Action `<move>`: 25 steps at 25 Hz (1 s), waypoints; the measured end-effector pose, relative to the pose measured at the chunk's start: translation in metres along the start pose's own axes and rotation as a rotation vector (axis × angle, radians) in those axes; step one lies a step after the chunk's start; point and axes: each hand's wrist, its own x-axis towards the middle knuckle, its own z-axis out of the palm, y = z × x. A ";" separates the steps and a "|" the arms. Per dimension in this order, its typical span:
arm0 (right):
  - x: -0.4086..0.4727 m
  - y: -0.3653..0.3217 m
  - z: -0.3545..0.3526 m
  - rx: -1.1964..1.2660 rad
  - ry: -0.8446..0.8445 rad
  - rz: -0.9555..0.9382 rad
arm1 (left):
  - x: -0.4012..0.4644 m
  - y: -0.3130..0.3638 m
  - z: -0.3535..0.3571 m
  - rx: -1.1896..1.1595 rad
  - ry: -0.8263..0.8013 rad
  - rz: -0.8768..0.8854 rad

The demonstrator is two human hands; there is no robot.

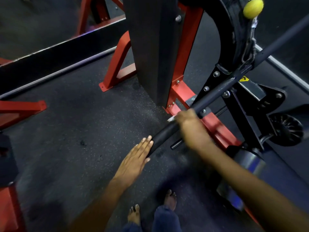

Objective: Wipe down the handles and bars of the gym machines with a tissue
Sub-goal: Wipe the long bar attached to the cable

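A dark speckled rubber floor (75, 131) is seen throughout. A tall black upright panel (147, 47) is bolted against a red steel frame (182, 91). A yellow ball (253, 7) is fixed at the top right, with a chain (249, 47) hung below it. A small black wheel (286, 129) is noted at right. Two bare feet (134, 215) are visible at the bottom edge.

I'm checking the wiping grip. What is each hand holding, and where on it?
The right hand grips the bar just above its black sleeve, tissue underneath. The left hand rests flat against the sleeve's end, holding nothing.
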 end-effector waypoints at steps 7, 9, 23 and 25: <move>-0.039 -0.063 0.035 0.024 0.170 0.017 | -0.006 -0.011 0.021 -0.127 0.080 0.067; -0.037 -0.050 0.031 -0.003 0.175 -0.081 | -0.006 -0.015 0.022 -0.152 0.082 0.096; -0.047 -0.083 0.056 0.706 0.768 0.755 | -0.070 -0.060 0.018 -0.107 -0.110 0.070; -0.050 -0.109 0.064 0.797 0.755 0.762 | -0.078 -0.055 0.019 -0.143 -0.120 0.041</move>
